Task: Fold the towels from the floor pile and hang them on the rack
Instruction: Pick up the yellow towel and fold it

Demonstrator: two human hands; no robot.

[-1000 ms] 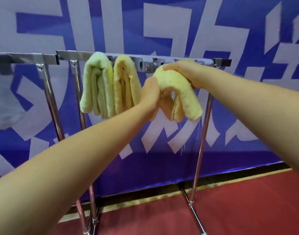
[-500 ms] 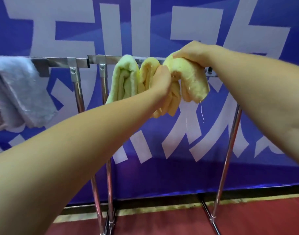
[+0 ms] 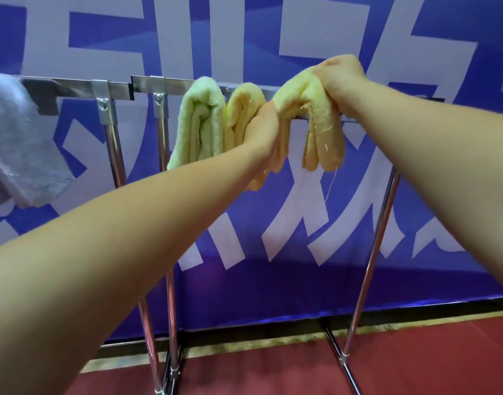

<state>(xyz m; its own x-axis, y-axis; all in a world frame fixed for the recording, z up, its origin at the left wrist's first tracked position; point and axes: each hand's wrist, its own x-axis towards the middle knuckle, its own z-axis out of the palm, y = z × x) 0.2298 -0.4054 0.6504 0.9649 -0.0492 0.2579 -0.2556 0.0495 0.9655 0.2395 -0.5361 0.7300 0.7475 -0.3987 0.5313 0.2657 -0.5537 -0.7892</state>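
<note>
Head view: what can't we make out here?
- Left hand: fingers hidden behind the yellow towel; grip unclear.
- Rack bar: section under the towels covered.
- Grey towel: cut off by the left edge.
- Floor pile: out of frame.
- Right hand: fingertips buried in the towel's fold.

I see a blue banner [image 3: 273,280] with large white characters [image 3: 295,212] behind everything, a red floor [image 3: 273,374] below, and a yellowish strip [image 3: 244,349] along its base.
</note>
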